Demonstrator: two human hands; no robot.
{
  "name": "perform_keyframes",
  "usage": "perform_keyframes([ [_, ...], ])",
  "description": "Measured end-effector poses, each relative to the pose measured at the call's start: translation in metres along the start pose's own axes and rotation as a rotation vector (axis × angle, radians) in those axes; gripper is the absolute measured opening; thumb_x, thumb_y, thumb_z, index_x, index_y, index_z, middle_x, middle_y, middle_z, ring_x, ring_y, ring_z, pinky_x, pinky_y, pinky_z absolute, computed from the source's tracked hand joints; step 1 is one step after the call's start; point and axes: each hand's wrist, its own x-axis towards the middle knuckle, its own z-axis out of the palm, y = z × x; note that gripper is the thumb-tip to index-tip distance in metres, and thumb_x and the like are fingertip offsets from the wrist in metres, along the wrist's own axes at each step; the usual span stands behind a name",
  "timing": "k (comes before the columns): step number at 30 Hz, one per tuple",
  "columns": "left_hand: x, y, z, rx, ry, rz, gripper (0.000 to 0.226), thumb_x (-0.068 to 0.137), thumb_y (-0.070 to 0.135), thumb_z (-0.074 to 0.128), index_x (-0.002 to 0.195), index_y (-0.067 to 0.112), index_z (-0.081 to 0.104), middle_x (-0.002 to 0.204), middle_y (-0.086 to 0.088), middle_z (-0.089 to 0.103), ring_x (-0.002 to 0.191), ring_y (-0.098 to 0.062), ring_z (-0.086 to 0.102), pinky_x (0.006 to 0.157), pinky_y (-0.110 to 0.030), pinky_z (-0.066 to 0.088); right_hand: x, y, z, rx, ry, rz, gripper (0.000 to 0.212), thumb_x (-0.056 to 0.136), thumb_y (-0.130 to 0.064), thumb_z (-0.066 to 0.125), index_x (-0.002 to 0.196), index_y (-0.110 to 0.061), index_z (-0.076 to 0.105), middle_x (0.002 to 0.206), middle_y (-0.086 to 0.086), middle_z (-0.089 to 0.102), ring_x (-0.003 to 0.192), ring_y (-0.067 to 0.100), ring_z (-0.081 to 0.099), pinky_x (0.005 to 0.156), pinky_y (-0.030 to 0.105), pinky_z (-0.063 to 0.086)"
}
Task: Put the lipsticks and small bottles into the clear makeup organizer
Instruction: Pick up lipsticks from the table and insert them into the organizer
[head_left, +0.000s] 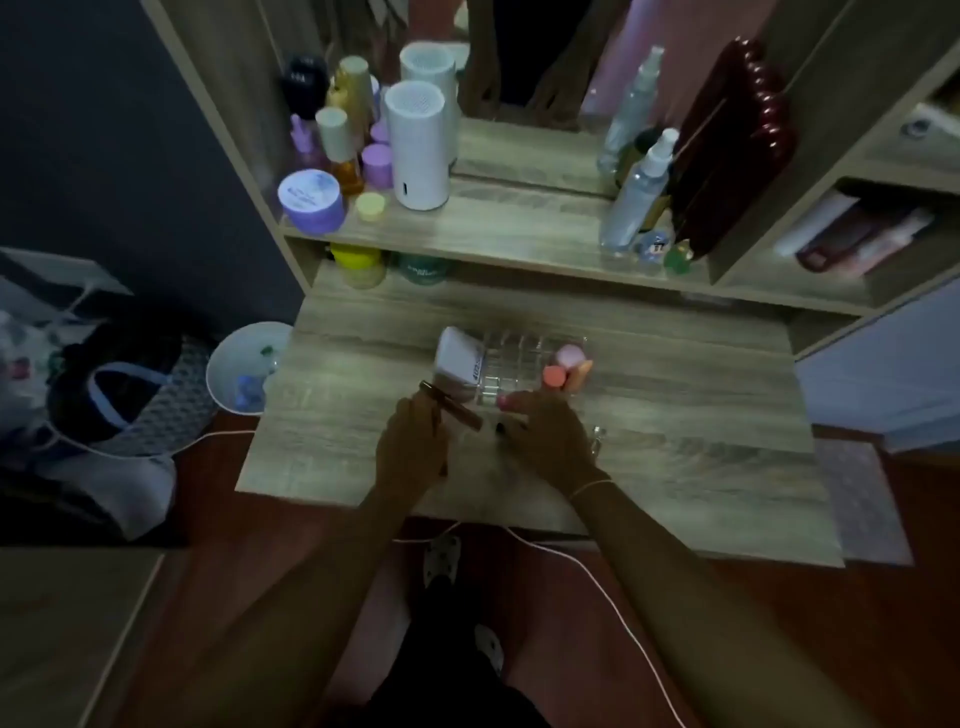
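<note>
Loading now: we have a slim dark-red lipstick tube (451, 406) pinched in our left hand (413, 449), fingers closed round it, just short of the clear makeup organizer (524, 371) on the wooden desk (649, 431).
Right hand: our right hand (545, 441) sits at the organizer's near edge, fingers curled; something pink shows at the fingertips, but we cannot tell what it is or whether it is gripped (blur).
Already in: a white bottle (460, 359) leans in the left end; a pink-capped bottle (569, 356) and an orange-capped tube (555, 375) stand at the right end.
Left to do: the middle compartments look empty, so by our judgement the job is partly done, with at least the lipstick still to go in.
Loose item: a small clear thing (597, 439) lies just beside our right wrist; too blurred to name.
Around: the upper shelf (519, 234) holds a white cylinder (418, 145), a purple jar (310, 200) and a spray bottle (636, 195), well apart from the work.
In the way: the white bottle crowds the slots nearest the lipstick.
</note>
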Motion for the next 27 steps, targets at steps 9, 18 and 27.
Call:
perform_keyframes([
  [9, 0.012, -0.009, 0.007, -0.115, -0.086, -0.100, 0.036, 0.088, 0.023, 0.060, 0.117, 0.008, 0.045, 0.114, -0.013, 0.054, 0.092, -0.032, 0.061, 0.071, -0.036, 0.046, 0.027, -0.014, 0.040, -0.229, -0.060, -0.051, 0.028, 0.090, -0.029, 0.057, 0.110, -0.012, 0.065, 0.105, 0.011, 0.065, 0.103, 0.030, 0.057, 0.088, 0.042, 0.043],
  [18, 0.026, -0.027, -0.008, -0.082, -0.090, -0.063, 0.036, 0.090, 0.017, 0.054, 0.125, 0.010, 0.046, 0.112, -0.013, 0.052, 0.086, -0.025, 0.056, 0.067, -0.030, 0.039, 0.043, -0.019, 0.058, -0.330, -0.129, -0.064, 0.026, 0.095, -0.019, 0.048, 0.117, -0.013, 0.060, 0.117, 0.010, 0.065, 0.110, 0.028, 0.056, 0.093, 0.040, 0.040],
  [27, 0.050, -0.035, -0.020, -0.323, -0.001, -0.168, 0.037, 0.086, 0.014, 0.060, 0.121, 0.018, 0.047, 0.095, 0.000, 0.049, 0.081, -0.013, 0.050, 0.063, -0.021, 0.034, 0.034, -0.027, 0.052, -0.014, -0.083, -0.085, 0.023, 0.089, -0.022, 0.059, 0.111, -0.013, 0.062, 0.109, 0.012, 0.066, 0.098, 0.025, 0.062, 0.082, 0.032, 0.048],
])
